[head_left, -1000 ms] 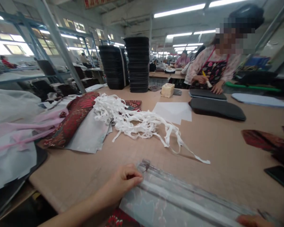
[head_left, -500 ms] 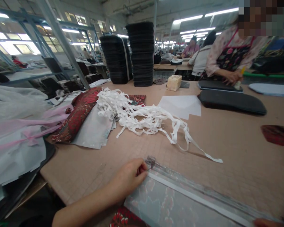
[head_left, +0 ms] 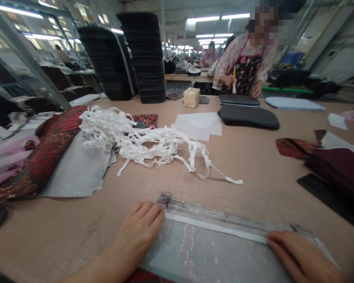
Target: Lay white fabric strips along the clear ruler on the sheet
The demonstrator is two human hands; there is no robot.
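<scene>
A grey patterned fabric piece (head_left: pixel 212 251) lies on the table before me, with a white strip (head_left: pixel 215 228) running along its upper edge. My left hand (head_left: pixel 143 228) is closed at the left end of that edge, its fingertips pressed together on the fabric by a dark bunched corner. Near the strip's right end, my right hand (head_left: pixel 297 251) has thumb and fingers together on the strip. Beyond the fabric, a tangled heap of white tape (head_left: pixel 153 141) spreads over the table, one loose end trailing right.
Red patterned cloth (head_left: pixel 56 145) lies at left. Two tall black stacks (head_left: pixel 144 59) stand behind. A yellowish block (head_left: pixel 191 97), white paper (head_left: pixel 199 124) and a dark padded panel (head_left: pixel 247 116) sit farther back. Across the table stands a person in a floral apron. Dark red material (head_left: pixel 339 169) is at right.
The view has swung right, so the table's objects appear farther left. My right hand has come well into view on the strip. The person across has raised the hand with the yellow tool.
</scene>
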